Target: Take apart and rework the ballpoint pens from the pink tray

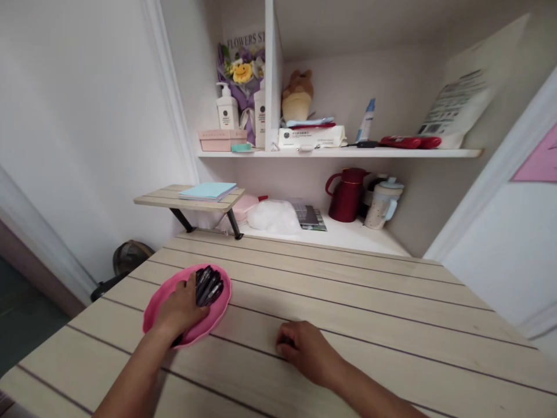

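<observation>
A bunch of black pens (209,285) lies in a pink scalloped plate (153,302) on the left of the table. My left hand (183,307) reaches over the plate and is closed around the bunch, thumb on the near side and fingers on the far side. The pens' upper ends stick out beyond it, and a dark end shows below my wrist at the plate's edge; their middle is hidden under the palm. To the right of the plate, my right hand (304,351) rests on the tabletop in a loose fist, with nothing visible in it.
The slatted wooden table (369,307) runs back to a white shelf unit. A small raised stand (163,196) carries blue paper (208,191). Behind are a white plastic bag (274,216), a dark red jug (347,196) and a tumbler (383,204). Bottles and boxes occupy the upper shelf (369,152).
</observation>
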Tool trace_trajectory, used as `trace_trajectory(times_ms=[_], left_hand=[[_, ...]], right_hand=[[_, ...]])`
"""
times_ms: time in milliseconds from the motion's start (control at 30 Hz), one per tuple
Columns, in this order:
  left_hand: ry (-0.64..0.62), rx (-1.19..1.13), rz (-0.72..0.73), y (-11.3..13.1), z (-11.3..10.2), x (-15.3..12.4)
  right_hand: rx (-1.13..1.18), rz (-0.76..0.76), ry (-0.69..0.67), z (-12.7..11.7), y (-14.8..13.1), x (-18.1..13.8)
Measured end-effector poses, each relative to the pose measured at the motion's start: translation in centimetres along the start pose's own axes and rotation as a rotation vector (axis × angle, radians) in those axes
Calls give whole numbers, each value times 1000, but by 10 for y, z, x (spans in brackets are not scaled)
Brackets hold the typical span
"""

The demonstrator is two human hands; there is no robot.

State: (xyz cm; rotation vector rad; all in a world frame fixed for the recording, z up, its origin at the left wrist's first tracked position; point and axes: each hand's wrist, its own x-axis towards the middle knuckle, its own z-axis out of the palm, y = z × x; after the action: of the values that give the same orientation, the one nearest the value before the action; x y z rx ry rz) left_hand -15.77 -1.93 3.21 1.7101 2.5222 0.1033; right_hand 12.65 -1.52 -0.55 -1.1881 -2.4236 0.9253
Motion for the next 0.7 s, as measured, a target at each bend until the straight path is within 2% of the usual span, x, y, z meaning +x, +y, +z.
trace_trajectory(times_ms=[300, 400, 500, 567, 633, 700], left_hand=[[4, -10, 65, -8, 0, 0], [47, 43, 132, 0, -9, -9], [166, 109, 207, 27, -15, -28], [229, 100, 338, 55, -12, -46], [154, 68, 513, 83, -4, -64], [61, 61, 585, 107, 8, -79]], right_hand=[[-1, 22, 16, 0, 1, 0], [8, 20, 3, -3, -2, -2], [14, 3, 2, -5, -5, -8], [4, -11, 6, -5, -7, -14], [-26, -17, 17, -2, -9, -21], [-62, -19, 17, 1, -11, -26]])
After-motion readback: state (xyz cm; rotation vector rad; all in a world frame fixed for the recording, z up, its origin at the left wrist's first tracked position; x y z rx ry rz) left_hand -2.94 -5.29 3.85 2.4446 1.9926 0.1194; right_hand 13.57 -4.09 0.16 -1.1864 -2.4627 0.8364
